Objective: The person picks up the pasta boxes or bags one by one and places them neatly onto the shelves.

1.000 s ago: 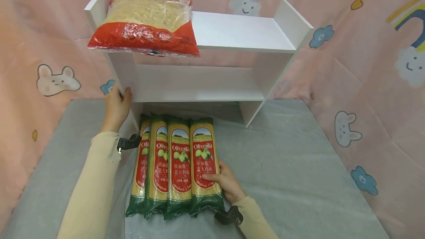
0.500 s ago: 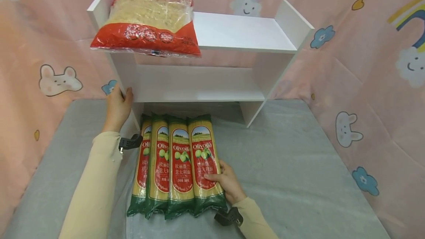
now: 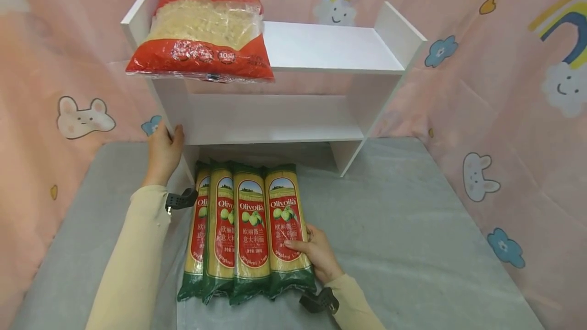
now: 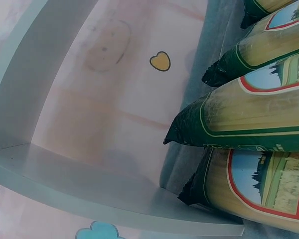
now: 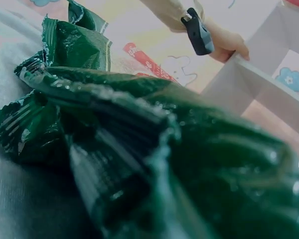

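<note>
Several spaghetti packs with green ends and red labels lie side by side, their far ends under the lowest board of a white shelf [image 3: 275, 118]. My right hand [image 3: 321, 254] holds the rightmost spaghetti pack [image 3: 285, 218] near its lower end, thumb on top of the label and fingers at its right side, partly hidden. At the shelf's left side panel, my left hand [image 3: 164, 154] grips the front edge, with the thumb on the inner face. Green pack ends [image 5: 214, 149] fill much of the right wrist view. The left wrist view shows the far ends of the packs [image 4: 249, 109] beside the panel.
A large red and clear bag of pasta [image 3: 202, 34] lies on the shelf's top board at the left, overhanging its front edge. Grey cloth [image 3: 390, 228] covers the table. A pink patterned curtain [image 3: 458, 106] hangs behind and at the sides.
The rightmost spaghetti pack has shifted slightly under my right hand, its upper end swinging left and then back right. My left hand keeps its grip on the shelf panel.
</note>
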A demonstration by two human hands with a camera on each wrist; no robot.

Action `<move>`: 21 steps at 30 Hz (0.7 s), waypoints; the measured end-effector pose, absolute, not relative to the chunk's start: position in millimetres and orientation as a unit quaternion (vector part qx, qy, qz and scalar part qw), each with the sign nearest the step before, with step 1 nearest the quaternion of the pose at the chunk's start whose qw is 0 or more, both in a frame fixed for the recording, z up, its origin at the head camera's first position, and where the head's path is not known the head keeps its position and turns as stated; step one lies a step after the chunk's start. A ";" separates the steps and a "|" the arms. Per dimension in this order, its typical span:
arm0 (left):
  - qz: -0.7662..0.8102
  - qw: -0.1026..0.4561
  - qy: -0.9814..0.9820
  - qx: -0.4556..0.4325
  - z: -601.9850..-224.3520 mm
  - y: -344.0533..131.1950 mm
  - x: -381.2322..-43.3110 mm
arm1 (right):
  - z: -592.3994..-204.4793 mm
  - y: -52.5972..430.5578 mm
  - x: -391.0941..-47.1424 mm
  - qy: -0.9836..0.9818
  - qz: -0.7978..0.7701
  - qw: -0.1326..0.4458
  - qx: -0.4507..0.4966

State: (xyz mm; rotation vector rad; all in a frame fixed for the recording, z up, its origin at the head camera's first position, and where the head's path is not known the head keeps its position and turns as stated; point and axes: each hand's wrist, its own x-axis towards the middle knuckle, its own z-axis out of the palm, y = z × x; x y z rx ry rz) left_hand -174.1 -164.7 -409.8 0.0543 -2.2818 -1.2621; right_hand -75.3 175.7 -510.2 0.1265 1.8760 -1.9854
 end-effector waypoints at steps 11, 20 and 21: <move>-0.457 0.261 -0.850 0.030 -413.8 -166.1 -174.3 | -513.9 178.2 -74.0 0.664 -0.719 0.201 0.048; -0.456 0.265 -0.849 0.027 -411.6 -166.5 -176.4 | -510.3 179.5 -73.2 0.660 -0.721 0.208 0.041; -0.457 0.264 -0.849 0.026 -411.3 -166.4 -176.6 | -510.2 179.7 -73.3 0.659 -0.721 0.209 0.040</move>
